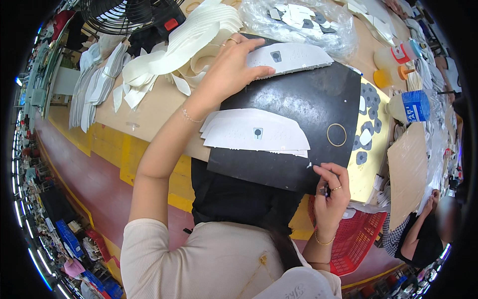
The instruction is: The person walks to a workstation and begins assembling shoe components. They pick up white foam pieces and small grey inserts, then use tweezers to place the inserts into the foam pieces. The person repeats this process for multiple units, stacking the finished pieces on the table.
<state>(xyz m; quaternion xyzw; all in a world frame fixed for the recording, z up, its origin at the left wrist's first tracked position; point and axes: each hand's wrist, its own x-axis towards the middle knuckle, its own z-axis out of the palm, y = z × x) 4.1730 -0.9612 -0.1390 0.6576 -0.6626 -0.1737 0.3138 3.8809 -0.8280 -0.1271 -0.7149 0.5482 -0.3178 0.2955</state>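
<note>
My left hand [231,65] lies flat on a white half-moon piece [291,56] with a small grey patch, holding it down at the far edge of a black mat [308,99]. A stack of similar white pieces [256,132], the top one bearing a dark patch, lies in the mat's middle. My right hand [331,192] is closed around a small dark tool [326,190] at the mat's near right corner. A thin ring [336,134] lies on the mat to the right of the stack.
Several grey patches [367,124] lie on a yellow sheet right of the mat. Three bottles [413,105] stand beyond them. Piles of white pieces [184,40] and a plastic bag [303,20] fill the far table. A fan [124,12], a red basket [358,234], a cardboard sheet [408,169] and a co-worker [423,224] surround me.
</note>
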